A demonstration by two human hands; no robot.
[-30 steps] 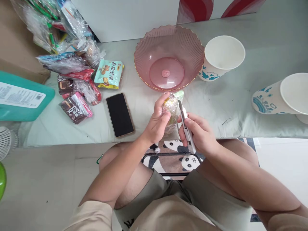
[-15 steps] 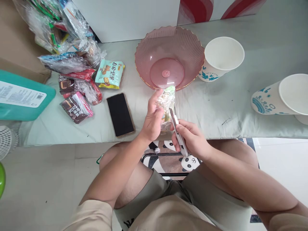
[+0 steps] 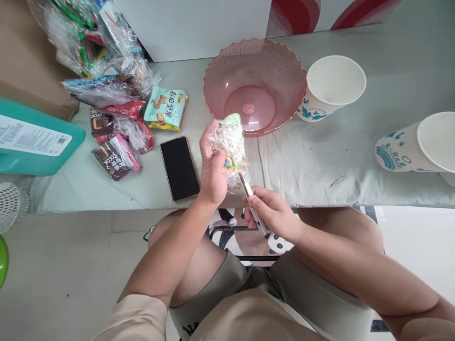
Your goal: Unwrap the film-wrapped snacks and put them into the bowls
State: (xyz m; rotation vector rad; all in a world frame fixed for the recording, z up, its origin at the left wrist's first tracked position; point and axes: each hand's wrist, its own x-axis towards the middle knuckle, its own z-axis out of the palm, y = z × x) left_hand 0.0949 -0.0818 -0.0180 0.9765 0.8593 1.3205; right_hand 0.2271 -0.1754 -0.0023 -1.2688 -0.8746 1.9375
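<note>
My left hand (image 3: 213,168) is closed around a shiny clear-and-green plastic snack packet (image 3: 232,142), with yellow print showing low on it. In my right hand (image 3: 272,210) is a utility knife (image 3: 254,206), its blade pointing up and left. The blade tip lies at the lower right part of the packet; whether it pierces the plastic I cannot tell. Just behind the packet stands a pink ribbed bowl (image 3: 254,87) with a gold scalloped rim, nothing inside it. A black phone (image 3: 179,168) lies left of my left hand.
Several wrapped snacks lie at left, among them a turquoise packet (image 3: 165,108) and a cocoa packet (image 3: 115,157). A teal container (image 3: 35,137) stands at the left edge. Two paper cups (image 3: 336,80) with blue print are at right, one lying tilted.
My left hand has shifted left with the packet, turning more of its shiny side into view. The knife has moved left and slightly down, its tip now lower on the packet.
</note>
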